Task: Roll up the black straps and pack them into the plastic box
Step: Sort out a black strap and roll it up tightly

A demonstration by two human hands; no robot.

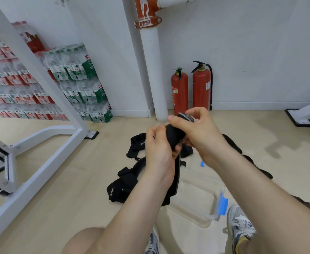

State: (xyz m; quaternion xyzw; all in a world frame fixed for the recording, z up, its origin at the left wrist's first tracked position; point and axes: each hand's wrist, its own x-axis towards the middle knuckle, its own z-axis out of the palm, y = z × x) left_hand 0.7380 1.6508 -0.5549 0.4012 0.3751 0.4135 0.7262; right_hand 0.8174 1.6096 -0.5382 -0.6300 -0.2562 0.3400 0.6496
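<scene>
Hands meet in the air above the floor point(58, 189) — the left hand point(159, 151) curls its fingers round the black strap point(174, 134), and the right hand point(198, 131) pinches the strap's rolled end between thumb and fingertips. The loose tail hangs down beside the left wrist. Below, more black straps point(126, 182) lie heaped on the floor, just beside the left side of the clear plastic box point(198, 197) — lidless, with blue clasps point(223, 204). Two fire extinguishers point(179, 90) stand at the floor's far edge, against the wall.
</scene>
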